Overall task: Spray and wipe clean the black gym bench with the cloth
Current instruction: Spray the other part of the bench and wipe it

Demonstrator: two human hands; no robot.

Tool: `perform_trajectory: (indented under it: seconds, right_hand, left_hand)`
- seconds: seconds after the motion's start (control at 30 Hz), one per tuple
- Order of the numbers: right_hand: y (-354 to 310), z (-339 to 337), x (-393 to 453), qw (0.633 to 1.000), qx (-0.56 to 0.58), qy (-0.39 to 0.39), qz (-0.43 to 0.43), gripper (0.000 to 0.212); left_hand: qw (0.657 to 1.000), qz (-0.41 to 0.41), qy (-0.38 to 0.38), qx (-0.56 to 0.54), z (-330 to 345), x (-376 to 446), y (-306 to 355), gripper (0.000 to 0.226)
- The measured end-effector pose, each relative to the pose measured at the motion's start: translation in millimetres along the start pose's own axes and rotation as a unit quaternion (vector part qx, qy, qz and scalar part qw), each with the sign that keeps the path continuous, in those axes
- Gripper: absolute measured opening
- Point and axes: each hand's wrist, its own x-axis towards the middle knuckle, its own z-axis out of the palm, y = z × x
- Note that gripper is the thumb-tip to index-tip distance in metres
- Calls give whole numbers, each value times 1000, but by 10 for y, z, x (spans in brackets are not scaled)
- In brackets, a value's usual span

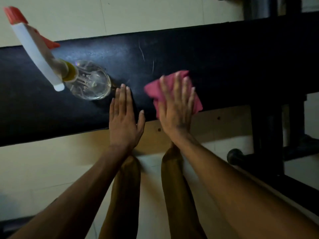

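View: looking straight down from the person's head at both bare forearms reaching forward over a bench.
Bench (207, 54): a long black padded top running across the picture from left to right, slightly tilted, with a few pale scuff lines on it and a faint dull sheen around the middle.
Cloth (156, 91): pink, crumpled, lying on the bench near its front edge, right of centre; part of it is hidden under the right hand.
Right hand (175, 107): laid flat on the cloth, palm down, fingers straight and slightly spread, pressing it to the bench; nothing is curled round the cloth. The hand and cloth are a little blurred.
Left hand (124, 118): flat on the bare bench just left of the cloth, fingers straight and together, thumb out to the side, holding nothing.
Bottle (91, 81): a clear spray bottle standing upright on the bench, just left of the left hand's fingertips, not touching them as far as can be seen; it has a white spray head with an orange nozzle and trigger.
Frame (269, 131): black metal legs and bars of the bench at the right.
Floor (43, 169): pale tiles; a tan board lies under the bench's front edge.
Legs (127, 187): in brown trousers, between the forearms.
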Motion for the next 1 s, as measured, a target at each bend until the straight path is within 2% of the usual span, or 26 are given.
perform_trajectory:
  seconds: [0.07, 0.1, 0.13, 0.2, 0.27, 0.3, 0.33, 0.37, 0.4, 0.43, 0.5, 0.53, 0.57, 0.6, 0.67, 0.7, 0.8, 0.83, 0.87, 0.9, 0.93, 1.0]
  right_hand:
    - [220, -32, -123, 988, -19, -64, -140, 63]
    - [395, -76, -66, 985, -23, -70, -155, 64]
    - [556, -127, 29, 989, -33, -59, -128, 65]
    - [809, -230, 307, 999, -21, 2, 33, 61]
    - [852, -295, 572, 974, 39, 64, 212, 58]
    - [755, -288, 647, 960, 60, 73, 262, 58]
    - [632, -272, 660, 957, 62, 64, 276, 59]
    - [530, -233, 601, 965, 48, 46, 254, 59]
    - [462, -205, 493, 981, 27, 24, 189, 59]
    - [462, -197, 358, 995, 1, -3, 99, 59]
    - [726, -246, 175, 997, -26, -60, -48, 64]
    - [935, -274, 138, 996, -30, -62, -56, 66]
    - [1131, -318, 132, 999, -25, -42, -5, 66]
    - [1306, -357, 146, 996, 4, -10, 92, 62]
    - [1519, -406, 267, 942, 113, 66, 309, 57]
    - [1555, -414, 356, 907, 157, 99, 379, 57]
    - [1319, -422, 585, 821, 238, 150, 496, 55]
    - [1134, -379, 598, 801, 261, 160, 515, 54]
    - [902, -318, 559, 795, 273, 170, 514, 54]
    - [652, -244, 471, 809, 271, 179, 489, 55]
    - [412, -168, 341, 838, 259, 187, 442, 56]
    - [160, -41, 86, 903, 227, 156, 330, 58]
  left_hand:
    - [1000, 8, -12, -5, -31, 7, -28, 76]
    - [1000, 10, -17, -10, -51, 10, -34, 76]
    - [1000, 11, -22, -16, -77, 10, -38, 76]
    - [999, 13, -36, -28, -122, 14, -41, 77]
    - [999, 17, -39, -25, -136, 10, -25, 76]
    - [999, 19, -35, -19, -129, 19, -17, 76]
    - [999, 16, -35, -14, -127, 19, -12, 76]
    - [999, 10, -38, -12, -133, 13, -4, 76]
    - [999, 2, -41, -12, -134, 8, 10, 76]
    - [999, -4, -42, -14, -136, 8, 31, 76]
    - [999, -11, -43, -15, -138, 26, 68, 77]
    - [999, -13, -44, -15, -142, 29, 76, 78]
    - [999, -15, -45, -16, -141, 31, 83, 77]
    - [999, -18, -47, -13, -137, 32, 89, 77]
    - [999, 5, -50, 20, -128, 31, 109, 74]
    - [997, 36, -50, 45, -107, 22, 135, 73]
    - [989, 111, -66, 77, 21, -17, 312, 74]
    - [989, 105, -69, 73, 54, -12, 381, 74]
    - [992, 91, -65, 66, 75, 10, 452, 74]
    - [994, 77, -58, 58, 81, 41, 517, 72]
    - [995, 69, -50, 52, 75, 71, 572, 71]
    - [996, 67, -38, 50, 37, 127, 639, 69]
